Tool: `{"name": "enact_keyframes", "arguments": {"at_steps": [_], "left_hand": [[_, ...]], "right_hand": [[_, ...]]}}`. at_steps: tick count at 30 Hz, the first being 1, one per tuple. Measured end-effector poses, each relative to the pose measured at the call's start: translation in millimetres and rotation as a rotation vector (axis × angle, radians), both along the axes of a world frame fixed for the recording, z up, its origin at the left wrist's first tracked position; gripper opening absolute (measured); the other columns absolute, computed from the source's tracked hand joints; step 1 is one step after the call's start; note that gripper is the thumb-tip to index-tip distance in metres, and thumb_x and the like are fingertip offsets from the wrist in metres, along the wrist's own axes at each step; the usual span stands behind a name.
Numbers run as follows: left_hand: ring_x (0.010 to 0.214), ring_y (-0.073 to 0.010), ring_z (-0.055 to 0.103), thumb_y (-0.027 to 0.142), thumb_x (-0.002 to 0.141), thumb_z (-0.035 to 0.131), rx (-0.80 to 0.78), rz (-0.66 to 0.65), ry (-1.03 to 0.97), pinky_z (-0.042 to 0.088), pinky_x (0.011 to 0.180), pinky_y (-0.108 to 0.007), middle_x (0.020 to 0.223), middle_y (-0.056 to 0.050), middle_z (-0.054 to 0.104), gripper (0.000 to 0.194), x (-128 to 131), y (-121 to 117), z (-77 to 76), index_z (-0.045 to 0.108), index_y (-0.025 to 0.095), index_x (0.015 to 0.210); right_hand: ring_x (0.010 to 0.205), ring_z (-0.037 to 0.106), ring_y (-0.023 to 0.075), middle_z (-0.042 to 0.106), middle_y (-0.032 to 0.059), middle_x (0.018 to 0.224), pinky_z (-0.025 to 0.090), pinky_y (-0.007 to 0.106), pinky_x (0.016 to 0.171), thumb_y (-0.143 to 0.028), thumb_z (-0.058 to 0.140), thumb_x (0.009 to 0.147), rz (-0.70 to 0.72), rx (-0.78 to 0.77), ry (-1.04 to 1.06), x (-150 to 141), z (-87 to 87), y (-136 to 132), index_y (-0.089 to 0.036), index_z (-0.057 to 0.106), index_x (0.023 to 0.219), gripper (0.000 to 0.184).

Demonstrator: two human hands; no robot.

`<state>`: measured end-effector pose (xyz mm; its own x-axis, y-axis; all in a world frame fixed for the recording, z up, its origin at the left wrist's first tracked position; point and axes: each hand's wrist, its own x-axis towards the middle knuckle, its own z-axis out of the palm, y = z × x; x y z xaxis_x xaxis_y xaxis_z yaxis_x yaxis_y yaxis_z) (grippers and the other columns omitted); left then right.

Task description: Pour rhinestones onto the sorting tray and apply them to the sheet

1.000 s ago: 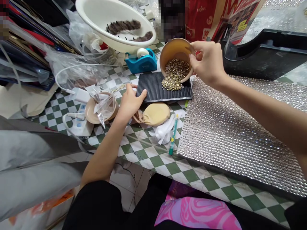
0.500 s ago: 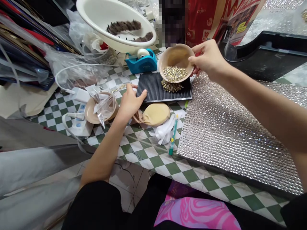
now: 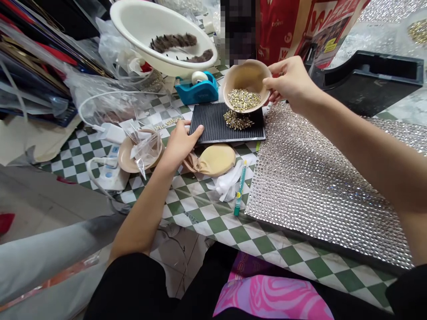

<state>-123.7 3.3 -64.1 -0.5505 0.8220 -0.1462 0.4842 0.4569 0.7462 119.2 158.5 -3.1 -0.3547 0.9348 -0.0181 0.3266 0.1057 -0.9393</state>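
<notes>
My right hand (image 3: 289, 82) grips the rim of a beige bowl (image 3: 248, 75), tilted over a black ridged tray (image 3: 210, 122). Gold rhinestones (image 3: 243, 100) have slid to the bowl's lower side, and a small heap of rhinestones (image 3: 237, 120) lies on the tray just beneath. With thumb on top, my left hand (image 3: 183, 140) holds the tray's left edge; its other fingers are partly hidden. Close to the tray's front edge rest a round beige fabric-covered pad (image 3: 217, 159), crumpled white cloth (image 3: 227, 181) and a green pen (image 3: 240, 189).
A large sparkling rhinestone sheet (image 3: 320, 178) covers the table's right side. Behind the tray stand a blue tape dispenser (image 3: 198, 91) and a white basin (image 3: 133, 33). A second beige bowl (image 3: 125, 153) with plastic bags sits left, beside a power strip (image 3: 113, 175). A black bin (image 3: 376, 82) stands back right.
Both hands stay nearly in place, the bowl still tilted over the tray. The view has shifted slightly; the heap of rhinestones on the tray looks about the same.
</notes>
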Motion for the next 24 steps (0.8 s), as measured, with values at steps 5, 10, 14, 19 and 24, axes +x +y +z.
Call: {"name": "enact_keyframes", "arguments": {"at_steps": [5,10,14,19,24], "left_hand": [[0.094,-0.0181,0.066,0.043,0.095,0.060,-0.036,0.006,-0.126,0.059,0.082,-0.039,0.113,-0.007,0.067,0.035,-1,4,-0.6,0.061,0.016,0.119],[0.107,-0.0214,0.065,0.042,0.095,0.061,-0.046,0.029,-0.140,0.058,0.091,-0.044,0.125,-0.009,0.063,0.038,-4,4,0.2,0.060,0.018,0.125],[0.100,-0.0194,0.066,0.043,0.095,0.060,-0.056,0.040,-0.071,0.059,0.086,-0.041,0.119,-0.008,0.065,0.037,-5,5,0.6,0.061,0.017,0.121],[0.078,-0.0158,0.064,0.045,0.098,0.052,-0.056,0.047,0.112,0.056,0.072,-0.031,0.097,-0.004,0.067,0.031,-7,6,1.4,0.062,0.017,0.109],[0.091,-0.0240,0.066,0.039,0.096,0.050,-0.082,0.002,0.289,0.052,0.084,-0.034,0.095,-0.008,0.067,0.023,-4,4,4.5,0.060,0.020,0.103]], "right_hand": [[0.050,0.061,0.0162,0.060,0.0033,0.054,0.044,0.026,0.042,-0.002,0.056,0.077,-0.043,0.030,0.015,-1,3.5,0,-0.015,0.072,0.086,0.022],[0.048,0.060,0.0143,0.061,0.0030,0.056,0.043,0.025,0.042,-0.002,0.056,0.080,-0.058,0.031,0.005,2,10.7,0,-0.015,0.072,0.087,0.022],[0.049,0.060,0.0123,0.061,0.0019,0.057,0.043,0.022,0.041,-0.004,0.057,0.081,-0.050,0.019,0.013,8,14.9,0,-0.016,0.071,0.087,0.020],[0.047,0.057,0.0102,0.058,0.0002,0.052,0.043,0.020,0.041,-0.003,0.056,0.083,-0.065,0.010,0.016,10,14.3,-1,-0.014,0.071,0.087,0.019],[0.048,0.059,0.0107,0.059,0.0005,0.053,0.042,0.019,0.041,0.000,0.057,0.082,-0.049,-0.009,-0.001,1,5.7,-4,-0.012,0.071,0.091,0.020]]}}
